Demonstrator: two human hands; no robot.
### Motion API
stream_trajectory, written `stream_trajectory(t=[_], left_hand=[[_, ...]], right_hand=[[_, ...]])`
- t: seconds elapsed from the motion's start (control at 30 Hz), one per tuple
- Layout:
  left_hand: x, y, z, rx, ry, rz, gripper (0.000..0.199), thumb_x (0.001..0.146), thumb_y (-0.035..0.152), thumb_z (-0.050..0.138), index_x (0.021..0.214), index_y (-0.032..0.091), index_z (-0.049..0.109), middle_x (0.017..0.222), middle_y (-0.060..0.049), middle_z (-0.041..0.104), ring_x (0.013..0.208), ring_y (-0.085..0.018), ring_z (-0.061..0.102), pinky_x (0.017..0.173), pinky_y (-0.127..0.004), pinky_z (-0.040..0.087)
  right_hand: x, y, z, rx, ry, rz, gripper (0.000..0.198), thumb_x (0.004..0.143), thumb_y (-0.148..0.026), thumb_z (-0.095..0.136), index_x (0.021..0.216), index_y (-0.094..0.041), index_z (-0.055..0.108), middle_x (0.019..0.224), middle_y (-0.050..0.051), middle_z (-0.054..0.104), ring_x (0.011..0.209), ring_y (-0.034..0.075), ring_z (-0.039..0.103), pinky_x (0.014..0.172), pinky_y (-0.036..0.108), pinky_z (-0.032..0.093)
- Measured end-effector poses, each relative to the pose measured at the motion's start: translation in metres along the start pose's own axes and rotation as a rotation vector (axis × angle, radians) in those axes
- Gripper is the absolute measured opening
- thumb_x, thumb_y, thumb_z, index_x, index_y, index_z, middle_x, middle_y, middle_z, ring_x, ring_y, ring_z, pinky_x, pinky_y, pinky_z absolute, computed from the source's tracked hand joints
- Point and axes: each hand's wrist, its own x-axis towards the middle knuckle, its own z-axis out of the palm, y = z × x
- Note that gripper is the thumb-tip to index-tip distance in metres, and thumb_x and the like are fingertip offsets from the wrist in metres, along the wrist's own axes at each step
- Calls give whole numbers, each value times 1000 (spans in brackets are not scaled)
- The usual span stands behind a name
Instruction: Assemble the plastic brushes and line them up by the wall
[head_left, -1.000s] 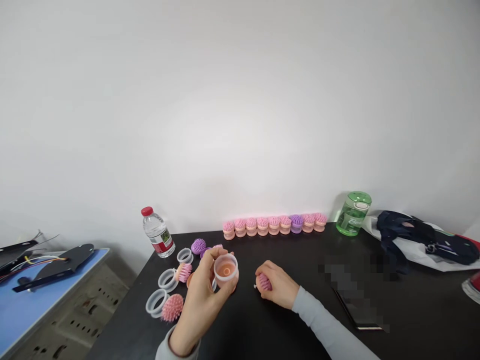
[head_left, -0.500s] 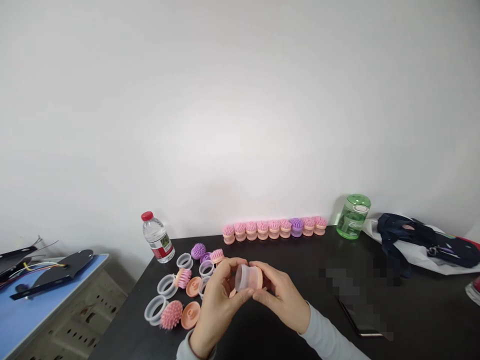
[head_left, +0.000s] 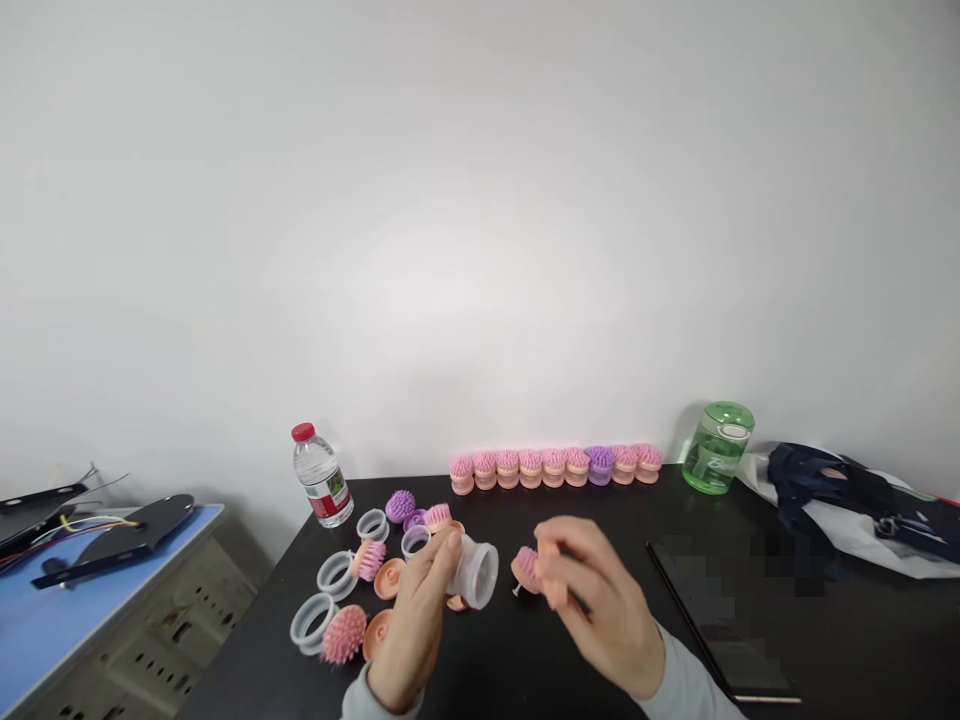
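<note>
My left hand (head_left: pixel 424 605) is closed around a translucent plastic ring (head_left: pixel 478 573), its round opening facing right. Between the fingers and thumb of my right hand (head_left: pixel 604 605) is an orange cap (head_left: pixel 552 574), partly covered by the fingers. Just left of that cap, a pink bristle head (head_left: pixel 526 568) with a small pale stem appears to lie on the black table. Part of another orange piece (head_left: pixel 456 603) shows beneath the translucent ring. Left of my left hand lie loose pink bristle heads (head_left: pixel 344 634), more translucent rings (head_left: pixel 312 622) and orange caps (head_left: pixel 389 578).
Several assembled pink brushes (head_left: pixel 530 467) and a purple one (head_left: pixel 600 464) stand in a row along the wall. A water bottle (head_left: pixel 322 478) is at back left, a green jar (head_left: pixel 718 448) at back right. A phone-like device (head_left: pixel 724 620) and dark bag (head_left: pixel 840 490) are on the right.
My hands, together around the translucent ring and orange cap before, have moved apart. The ring stays in my left hand; the cap has come away rightward in my right. The nearby pink bristle head is now visible.
</note>
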Motion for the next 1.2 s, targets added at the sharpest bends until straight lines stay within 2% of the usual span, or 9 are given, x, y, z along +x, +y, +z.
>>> stream_trajectory(t=[0.1, 0.17, 0.27, 0.37, 0.5, 0.7, 0.8, 0.97, 1.2], left_hand=[[1, 7, -13, 274, -144, 56, 24, 89, 43, 56, 85, 20, 63, 78, -1, 59, 70, -17, 56, 64, -28, 46], [-4, 3, -20, 526, -244, 112, 13, 84, 32, 61, 92, 22, 64, 88, -3, 62, 81, -21, 60, 74, -33, 49], [-19, -14, -30, 783, -337, 90, 32, 74, 18, 65, 104, 25, 65, 106, -7, 64, 98, -28, 62, 83, -40, 51], [-32, -35, -40, 940, -363, 33, 38, 72, 9, 58, 106, 25, 65, 106, -8, 65, 97, -28, 64, 84, -42, 51], [-34, -49, -47, 1045, -323, 37, 49, 72, 2, 52, 114, 23, 64, 113, -10, 64, 107, -30, 62, 91, -45, 50], [-30, -56, -42, 1022, -239, 74, 61, 64, 8, 71, 123, 23, 60, 123, -11, 62, 117, -36, 55, 95, -50, 49], [-33, -60, -38, 998, -194, 131, 66, 64, 14, 77, 126, 25, 58, 122, -11, 62, 118, -36, 54, 96, -53, 48], [-43, -74, -33, 1034, -152, 248, 80, 63, 18, 83, 135, 30, 50, 127, -10, 58, 119, -37, 53, 95, -54, 49], [-40, -86, -28, 1186, -73, 354, 70, 62, 27, 87, 126, 27, 59, 129, -12, 60, 117, -38, 54, 92, -53, 49]], right_hand=[[-6, 29, -4, 4, 17, 347, 41, 81, -9, 57, 118, -28, 53, 122, 10, 53, 115, 29, 56, 96, 47, 49], [-17, 54, -2, 93, -49, 563, 43, 73, -10, 61, 112, -24, 53, 117, 8, 57, 113, 27, 57, 99, 46, 47], [-36, 85, 4, 173, -153, 657, 39, 68, -10, 61, 104, -22, 53, 101, 3, 65, 93, 22, 66, 85, 38, 54], [-50, 102, 12, 202, -248, 686, 37, 67, -9, 61, 102, -20, 56, 98, 2, 69, 87, 20, 68, 81, 35, 55], [-53, 108, 23, 198, -371, 682, 48, 64, -6, 64, 109, -21, 60, 110, 5, 69, 98, 23, 67, 86, 37, 53], [-46, 93, 45, 189, -547, 576, 81, 53, -1, 80, 129, -25, 60, 134, 9, 60, 121, 28, 52, 108, 45, 38], [-45, 77, 61, 202, -615, 519, 81, 54, -6, 85, 129, -26, 61, 139, 8, 58, 121, 29, 50, 107, 45, 39], [-44, 51, 86, 216, -650, 476, 81, 58, -13, 87, 132, -22, 57, 131, 10, 61, 118, 31, 53, 104, 48, 42], [-45, 35, 108, 216, -619, 454, 67, 67, -10, 77, 129, -24, 56, 123, 8, 61, 110, 26, 58, 86, 36, 56]])
